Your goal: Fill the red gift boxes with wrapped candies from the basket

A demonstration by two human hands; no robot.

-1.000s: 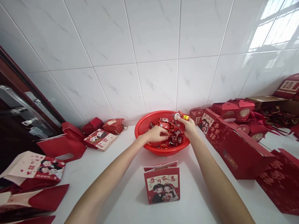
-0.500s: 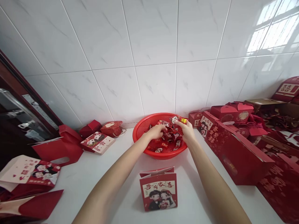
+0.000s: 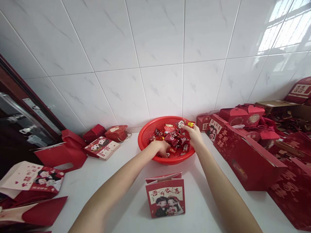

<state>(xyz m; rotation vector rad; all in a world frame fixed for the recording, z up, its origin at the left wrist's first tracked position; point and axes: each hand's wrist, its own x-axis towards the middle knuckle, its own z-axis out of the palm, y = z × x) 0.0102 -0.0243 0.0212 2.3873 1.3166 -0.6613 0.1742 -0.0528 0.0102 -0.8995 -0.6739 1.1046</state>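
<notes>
A red plastic basket [image 3: 148, 129] holds several wrapped candies [image 3: 172, 139], mostly red. Inside its near left part, my left hand [image 3: 163, 147] reaches down with curled fingers among the candies; its fingertips are partly hidden, and what they grip cannot be made out. At the basket's right rim, my right hand [image 3: 195, 136] is closed around wrapped candies, with a gold-and-red wrapper [image 3: 190, 124] and a white-and-red wrapper [image 3: 181, 124] showing at its fingers. In front of the basket, between my forearms, a red gift box [image 3: 165, 200] with a cartoon couple stands upright, its top partly open.
Red boxes [image 3: 102, 147] and opened cartons [image 3: 48, 179] lie on the left of the white tabletop [image 3: 131, 191]. A long row of red boxes [image 3: 245, 158] lines the right side. Behind is a tiled wall [image 3: 160, 94], with a door frame [image 3: 26, 97] at far left.
My left hand has moved from the middle of the basket down toward its near left side, uncovering more candies. My right hand stays near the right rim with its candies.
</notes>
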